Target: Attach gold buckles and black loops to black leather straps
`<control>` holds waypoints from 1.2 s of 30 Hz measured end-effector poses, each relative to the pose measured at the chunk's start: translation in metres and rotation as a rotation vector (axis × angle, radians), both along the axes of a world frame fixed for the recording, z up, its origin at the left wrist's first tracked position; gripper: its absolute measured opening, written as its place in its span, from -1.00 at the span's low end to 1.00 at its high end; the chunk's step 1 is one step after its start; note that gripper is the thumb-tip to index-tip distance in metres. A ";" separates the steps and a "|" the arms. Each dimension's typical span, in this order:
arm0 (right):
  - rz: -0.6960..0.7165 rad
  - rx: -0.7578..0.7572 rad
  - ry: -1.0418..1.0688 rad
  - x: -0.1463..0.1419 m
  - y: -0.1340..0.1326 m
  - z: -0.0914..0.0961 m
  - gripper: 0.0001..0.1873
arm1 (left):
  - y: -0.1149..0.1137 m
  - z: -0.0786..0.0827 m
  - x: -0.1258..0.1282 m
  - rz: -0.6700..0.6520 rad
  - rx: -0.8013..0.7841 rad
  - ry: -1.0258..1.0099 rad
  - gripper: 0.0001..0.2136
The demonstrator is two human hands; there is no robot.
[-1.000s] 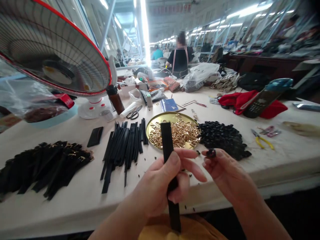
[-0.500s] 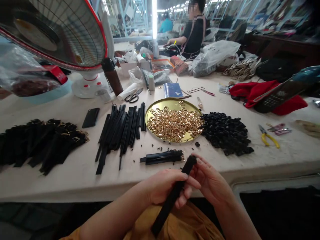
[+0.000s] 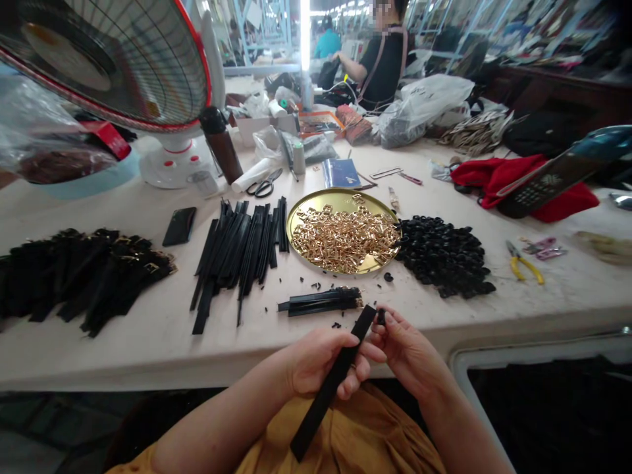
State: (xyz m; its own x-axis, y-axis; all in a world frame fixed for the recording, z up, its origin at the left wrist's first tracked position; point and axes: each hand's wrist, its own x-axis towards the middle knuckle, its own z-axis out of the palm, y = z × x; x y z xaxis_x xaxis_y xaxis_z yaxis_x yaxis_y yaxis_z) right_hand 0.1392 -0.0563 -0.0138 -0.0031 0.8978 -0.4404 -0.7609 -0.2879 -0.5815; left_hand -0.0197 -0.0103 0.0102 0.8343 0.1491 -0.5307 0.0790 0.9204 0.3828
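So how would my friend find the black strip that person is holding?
On the pale table, find the round gold tray full of little metal pieces. Below it in the picture, the left hand holds a long, flat black strip that slants down over mustard-coloured cloth. The other strips lie on the table; this one is held.

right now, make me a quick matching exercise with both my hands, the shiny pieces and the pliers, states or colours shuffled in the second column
Things:
1. left hand
2. shiny pieces
3. right hand
4. pliers

States or colours:
A. yellow-handled
B. pinching a small dark piece
C. gold-coloured, heaped on the round tray
D. holding a long black strip

Pairs: 1-D, 2-C, 3-B, 4-A
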 end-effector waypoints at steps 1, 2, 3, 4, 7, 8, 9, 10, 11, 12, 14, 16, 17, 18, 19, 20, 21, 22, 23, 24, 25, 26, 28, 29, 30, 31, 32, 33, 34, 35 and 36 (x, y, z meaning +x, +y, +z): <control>-0.001 0.004 0.006 -0.001 -0.001 0.000 -0.76 | -0.001 0.000 -0.001 0.000 0.010 0.006 -0.68; -0.002 0.006 0.008 -0.001 -0.002 0.000 -0.76 | -0.002 -0.001 -0.001 -0.003 0.017 0.008 -0.69; -0.005 0.009 0.007 -0.002 -0.004 0.001 -0.76 | -0.003 -0.001 -0.002 -0.009 0.016 0.001 -0.69; -0.008 0.013 0.000 -0.002 -0.006 0.001 -0.76 | -0.005 -0.002 -0.003 -0.012 0.008 -0.014 -0.68; -0.006 0.022 -0.047 -0.004 -0.014 0.003 -0.75 | -0.011 -0.002 -0.005 -0.023 -0.062 -0.082 -0.65; -0.004 0.022 -0.065 -0.004 -0.017 0.003 -0.75 | -0.013 -0.002 -0.006 -0.022 -0.089 -0.103 -0.64; -0.002 0.020 -0.078 -0.005 -0.020 0.003 -0.75 | -0.016 -0.002 -0.007 -0.020 -0.113 -0.123 -0.63; 0.001 0.018 -0.084 -0.005 -0.023 0.003 -0.75 | -0.019 -0.002 -0.008 -0.018 -0.134 -0.141 -0.62; 0.001 0.017 -0.084 -0.005 -0.027 0.003 -0.75 | -0.023 -0.002 -0.008 -0.017 -0.151 -0.156 -0.62; 0.001 0.020 -0.081 -0.005 -0.030 0.003 -0.75 | -0.026 -0.001 -0.008 -0.016 -0.165 -0.168 -0.62; 0.002 0.030 -0.075 -0.005 -0.036 0.003 -0.75 | -0.032 0.000 -0.008 -0.015 -0.180 -0.186 -0.63; 0.004 0.039 -0.077 -0.005 -0.041 0.004 -0.75 | -0.038 0.002 -0.008 -0.012 -0.183 -0.196 -0.62; 0.005 0.041 -0.079 -0.005 -0.043 0.005 -0.75 | -0.040 0.003 -0.007 -0.010 -0.184 -0.202 -0.61; 0.007 0.044 -0.080 -0.005 -0.045 0.006 -0.76 | -0.042 0.003 -0.007 -0.008 -0.184 -0.208 -0.61; 0.010 0.048 -0.081 -0.006 -0.047 0.007 -0.76 | -0.044 0.004 -0.007 -0.009 -0.185 -0.214 -0.60; 0.017 0.051 -0.080 -0.006 -0.049 0.008 -0.76 | -0.045 0.005 -0.007 -0.011 -0.186 -0.216 -0.60; 0.021 0.054 -0.079 -0.007 -0.050 0.009 -0.75 | -0.046 0.005 -0.008 -0.011 -0.186 -0.217 -0.61; 0.022 0.054 -0.079 -0.008 -0.051 0.010 -0.74 | -0.048 0.005 -0.008 -0.007 -0.187 -0.216 -0.61; 0.024 0.054 -0.081 -0.009 -0.052 0.011 -0.73 | -0.049 0.005 -0.009 -0.001 -0.189 -0.215 -0.61; 0.026 0.055 -0.084 -0.010 -0.052 0.011 -0.72 | -0.050 0.005 -0.010 0.008 -0.193 -0.213 -0.61; 0.029 0.058 -0.087 -0.011 -0.053 0.011 -0.72 | -0.052 0.004 -0.011 0.019 -0.197 -0.213 -0.61; 0.033 0.064 -0.088 -0.011 -0.053 0.010 -0.72 | -0.053 0.004 -0.012 0.031 -0.201 -0.213 -0.61; 0.050 0.078 -0.085 -0.012 -0.054 0.009 -0.72 | -0.057 0.003 -0.015 0.053 -0.207 -0.209 -0.59; 0.057 0.082 -0.084 -0.012 -0.054 0.008 -0.72 | -0.058 0.003 -0.016 0.064 -0.209 -0.204 -0.59; 0.063 0.084 -0.083 -0.013 -0.054 0.007 -0.72 | -0.060 0.003 -0.017 0.075 -0.211 -0.198 -0.59; 0.070 0.084 -0.085 -0.013 -0.055 0.006 -0.73 | -0.061 0.003 -0.018 0.085 -0.213 -0.191 -0.60; 0.078 0.081 -0.087 -0.013 -0.055 0.004 -0.73 | -0.063 0.003 -0.018 0.095 -0.216 -0.182 -0.60; 0.083 0.078 -0.087 -0.014 -0.055 0.003 -0.74 | -0.065 0.004 -0.019 0.105 -0.219 -0.174 -0.61; 0.089 0.075 -0.086 -0.014 -0.056 0.002 -0.75 | -0.066 0.004 -0.020 0.116 -0.220 -0.166 -0.61; 0.095 0.073 -0.083 -0.014 -0.056 0.001 -0.76 | -0.068 0.005 -0.020 0.128 -0.221 -0.158 -0.61; 0.105 0.070 -0.079 -0.014 -0.056 0.000 -0.76 | -0.069 0.005 -0.021 0.142 -0.223 -0.151 -0.61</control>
